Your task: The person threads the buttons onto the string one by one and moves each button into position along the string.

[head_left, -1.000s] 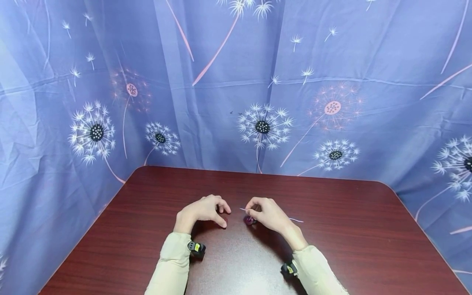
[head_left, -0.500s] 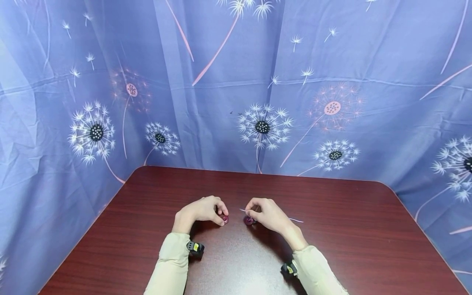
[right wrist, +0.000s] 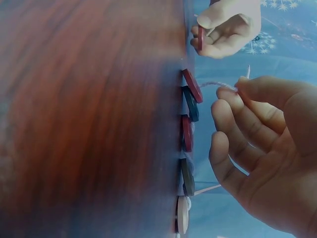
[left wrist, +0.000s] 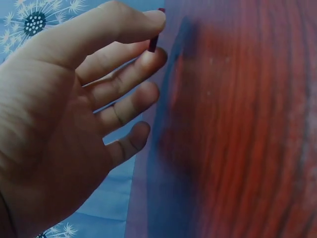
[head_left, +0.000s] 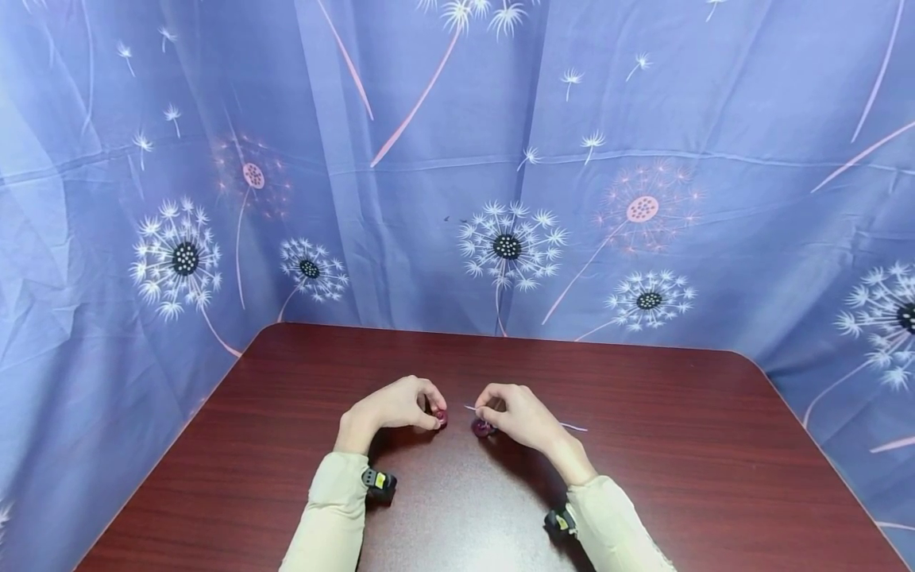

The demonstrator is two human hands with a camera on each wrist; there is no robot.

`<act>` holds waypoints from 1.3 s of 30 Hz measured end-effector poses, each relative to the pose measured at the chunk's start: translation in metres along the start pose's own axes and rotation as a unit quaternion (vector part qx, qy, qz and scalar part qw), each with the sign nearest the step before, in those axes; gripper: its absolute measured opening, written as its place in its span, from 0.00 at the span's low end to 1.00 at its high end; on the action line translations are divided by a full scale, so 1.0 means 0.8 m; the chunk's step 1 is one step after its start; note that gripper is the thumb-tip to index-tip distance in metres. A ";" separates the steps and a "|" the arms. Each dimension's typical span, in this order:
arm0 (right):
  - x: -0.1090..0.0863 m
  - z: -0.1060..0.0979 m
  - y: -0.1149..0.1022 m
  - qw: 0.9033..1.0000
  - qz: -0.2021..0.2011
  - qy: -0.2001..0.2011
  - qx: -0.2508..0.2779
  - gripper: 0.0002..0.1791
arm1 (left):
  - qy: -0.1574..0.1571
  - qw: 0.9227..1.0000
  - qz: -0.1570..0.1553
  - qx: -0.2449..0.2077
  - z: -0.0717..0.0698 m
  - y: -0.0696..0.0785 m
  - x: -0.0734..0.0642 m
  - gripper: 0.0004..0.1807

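My left hand (head_left: 389, 407) pinches a dark red round button (head_left: 442, 418) between thumb and fingertips. In the left wrist view that button (left wrist: 153, 44) shows edge-on, with the other fingers loosely bent below it. To its right, my right hand (head_left: 525, 417) pinches a pale lilac string (right wrist: 213, 83) near its end; the pointed tip (right wrist: 248, 72) sticks up past the fingers. The string runs down to a row of threaded buttons on the table: a red one (right wrist: 192, 85) leads, then a dark green one (right wrist: 190, 104), another red one (right wrist: 186, 133) and more behind.
The dark reddish wooden table (head_left: 643, 445) lies under both hands. A tail of the string (head_left: 574, 427) reaches out to the right of the right hand. Behind the table hangs a blue curtain (head_left: 400, 238) with dandelion prints.
My left hand has closed its thumb and fingers on the red button and tipped it up, moving it slightly right and away. My right hand has stayed in place with the string.
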State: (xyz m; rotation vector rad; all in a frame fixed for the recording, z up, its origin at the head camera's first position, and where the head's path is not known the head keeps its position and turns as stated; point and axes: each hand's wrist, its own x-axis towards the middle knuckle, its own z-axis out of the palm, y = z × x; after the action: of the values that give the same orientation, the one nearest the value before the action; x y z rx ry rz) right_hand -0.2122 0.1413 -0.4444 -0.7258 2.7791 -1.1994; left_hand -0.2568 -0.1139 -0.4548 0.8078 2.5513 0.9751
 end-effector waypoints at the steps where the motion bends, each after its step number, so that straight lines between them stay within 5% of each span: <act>1: 0.000 0.000 -0.001 1.000 -0.001 -0.001 0.000 0.03 | 0.002 1.000 0.002 -0.001 0.000 0.000 0.001 0.10; 20: 0.000 0.001 -0.002 1.000 -0.008 0.004 -0.006 0.03 | 0.043 0.998 0.038 -0.031 0.000 0.013 0.006 0.12; 32: 0.001 0.001 -0.002 1.000 -0.005 0.005 -0.006 0.03 | 0.040 0.995 0.079 -0.049 0.003 0.016 0.011 0.18; 39: 0.001 0.002 -0.002 1.000 -0.006 0.010 -0.009 0.03 | 0.029 0.995 0.075 -0.056 0.003 0.020 0.011 0.18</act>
State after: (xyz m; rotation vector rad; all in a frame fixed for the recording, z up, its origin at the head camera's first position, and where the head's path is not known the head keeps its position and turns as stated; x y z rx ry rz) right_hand -0.2117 0.1395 -0.4444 -0.7364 2.8100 -1.1919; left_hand -0.2563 -0.0974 -0.4459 0.9628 2.4871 1.1934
